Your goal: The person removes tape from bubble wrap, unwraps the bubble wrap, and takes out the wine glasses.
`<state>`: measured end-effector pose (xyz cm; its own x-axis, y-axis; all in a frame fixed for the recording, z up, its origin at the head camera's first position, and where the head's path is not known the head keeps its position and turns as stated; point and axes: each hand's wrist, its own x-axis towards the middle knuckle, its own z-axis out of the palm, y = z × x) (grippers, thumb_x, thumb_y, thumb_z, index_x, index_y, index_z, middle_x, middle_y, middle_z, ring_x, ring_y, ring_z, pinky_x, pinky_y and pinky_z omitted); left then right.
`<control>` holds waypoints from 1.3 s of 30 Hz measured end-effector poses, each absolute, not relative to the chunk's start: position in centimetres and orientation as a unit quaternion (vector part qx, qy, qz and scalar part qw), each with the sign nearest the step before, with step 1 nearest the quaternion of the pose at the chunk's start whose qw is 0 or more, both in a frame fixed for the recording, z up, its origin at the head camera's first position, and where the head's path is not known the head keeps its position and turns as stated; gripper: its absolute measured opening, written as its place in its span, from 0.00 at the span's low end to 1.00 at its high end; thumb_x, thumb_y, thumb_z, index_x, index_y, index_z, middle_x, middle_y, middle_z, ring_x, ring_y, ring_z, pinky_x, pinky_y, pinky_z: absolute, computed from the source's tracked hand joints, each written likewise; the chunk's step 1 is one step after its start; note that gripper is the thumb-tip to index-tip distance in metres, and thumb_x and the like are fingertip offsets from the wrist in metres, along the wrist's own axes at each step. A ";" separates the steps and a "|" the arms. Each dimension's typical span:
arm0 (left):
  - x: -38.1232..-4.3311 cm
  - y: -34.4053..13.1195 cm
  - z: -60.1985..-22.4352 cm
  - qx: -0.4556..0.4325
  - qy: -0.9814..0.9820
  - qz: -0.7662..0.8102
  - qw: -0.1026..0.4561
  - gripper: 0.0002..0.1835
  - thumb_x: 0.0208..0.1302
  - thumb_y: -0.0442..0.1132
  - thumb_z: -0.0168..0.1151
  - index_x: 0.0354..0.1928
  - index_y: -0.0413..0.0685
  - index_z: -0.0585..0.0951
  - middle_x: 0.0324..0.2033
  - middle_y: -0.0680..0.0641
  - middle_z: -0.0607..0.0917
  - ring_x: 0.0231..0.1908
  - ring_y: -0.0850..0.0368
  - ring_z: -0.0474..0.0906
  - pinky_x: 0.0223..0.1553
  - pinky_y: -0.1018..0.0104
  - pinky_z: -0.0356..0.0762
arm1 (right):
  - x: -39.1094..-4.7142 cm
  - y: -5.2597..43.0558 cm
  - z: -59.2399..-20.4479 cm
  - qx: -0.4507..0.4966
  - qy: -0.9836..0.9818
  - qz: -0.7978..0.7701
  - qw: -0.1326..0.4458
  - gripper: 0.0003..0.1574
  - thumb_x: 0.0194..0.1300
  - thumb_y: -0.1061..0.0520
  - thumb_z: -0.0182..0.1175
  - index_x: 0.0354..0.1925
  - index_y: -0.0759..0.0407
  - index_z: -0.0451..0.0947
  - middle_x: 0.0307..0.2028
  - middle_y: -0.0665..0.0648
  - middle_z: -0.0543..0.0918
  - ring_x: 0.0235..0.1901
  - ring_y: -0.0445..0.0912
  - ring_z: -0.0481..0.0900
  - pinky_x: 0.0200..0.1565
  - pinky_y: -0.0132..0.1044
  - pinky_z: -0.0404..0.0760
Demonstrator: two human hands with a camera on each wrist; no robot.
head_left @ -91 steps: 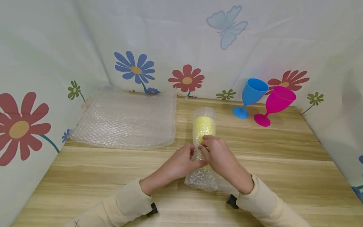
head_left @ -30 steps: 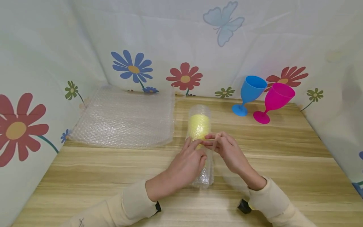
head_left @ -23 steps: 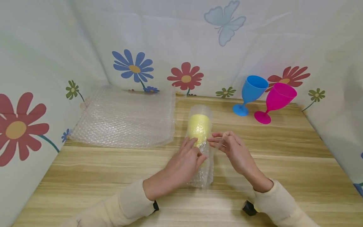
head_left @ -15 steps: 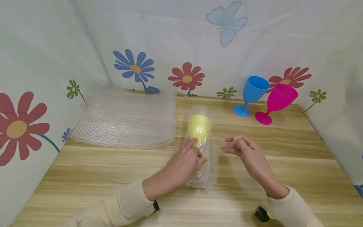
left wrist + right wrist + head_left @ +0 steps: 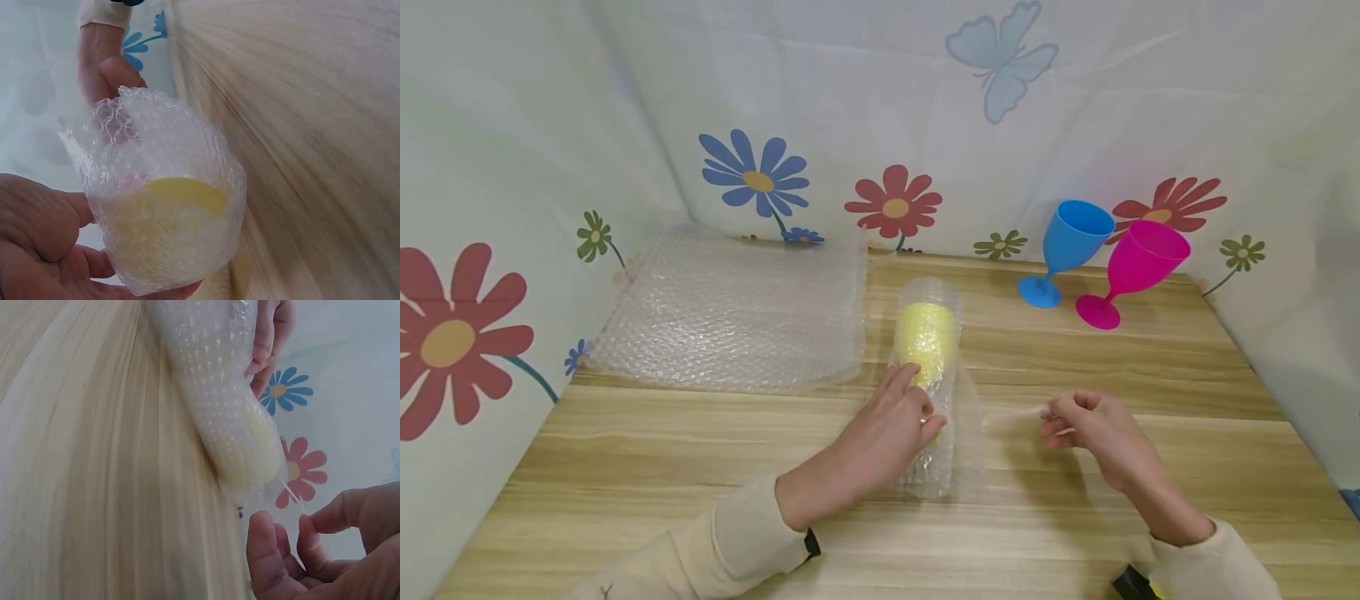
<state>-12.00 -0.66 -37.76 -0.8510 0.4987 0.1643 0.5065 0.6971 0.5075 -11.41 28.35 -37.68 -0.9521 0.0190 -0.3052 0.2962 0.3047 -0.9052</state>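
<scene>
A yellow goblet, rolled in bubble wrap, lies on its side mid-table, its bowl end away from me. My left hand holds the roll down at its narrower part, fingers on top and thumb toward the right side. The left wrist view shows the goblet's yellow rim through the wrap. To the right, my right hand pinches a thin clear strip between thumb and index finger. In the right wrist view this strip runs from the wrap to the fingertips. A loose flap of wrap spreads beside the roll.
A flat sheet of bubble wrap lies at the back left. A blue goblet and a pink goblet stand upright at the back right. Flower-printed cloth closes off the back and sides of the wooden table.
Both hands were together at the roll's middle; my right hand has since drawn away to the right and toward me with the strip. My left hand has flattened onto the roll and stayed.
</scene>
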 end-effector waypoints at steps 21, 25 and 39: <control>-11.8 -0.4 -37.7 -0.275 -0.920 -0.279 -0.009 0.16 0.77 0.43 0.59 0.44 0.34 0.85 0.66 0.32 0.70 0.70 0.30 0.62 0.58 0.48 0.79 | -11.3 27.7 -38.2 0.000 0.894 -0.448 -0.027 0.14 0.77 0.68 0.45 0.52 0.69 0.76 0.48 0.66 0.83 0.43 0.50 0.84 0.43 0.36 0.84; -11.7 -0.5 -37.7 -0.279 -0.921 -0.272 -0.007 0.16 0.77 0.43 0.59 0.44 0.34 0.85 0.65 0.31 0.70 0.70 0.31 0.62 0.57 0.50 0.80 | -11.4 26.8 -38.1 -0.053 0.895 -0.422 -0.134 0.15 0.73 0.72 0.46 0.45 0.67 0.80 0.43 0.63 0.86 0.38 0.40 0.82 0.39 0.26 0.79; -11.9 -0.4 -37.8 -0.276 -0.927 -0.252 -0.004 0.14 0.77 0.43 0.59 0.47 0.38 0.83 0.67 0.32 0.69 0.70 0.37 0.63 0.54 0.54 0.82 | -13.5 21.7 -39.5 -0.291 0.911 -0.279 -0.083 0.17 0.67 0.73 0.53 0.46 0.62 0.84 0.42 0.55 0.85 0.35 0.42 0.76 0.36 0.37 0.79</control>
<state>-11.90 -0.38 -37.76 -0.8471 0.5150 0.1311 0.5107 0.7205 0.4692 -13.45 21.65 -39.46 -0.8176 -0.4834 0.3129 -0.5757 0.6751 -0.4613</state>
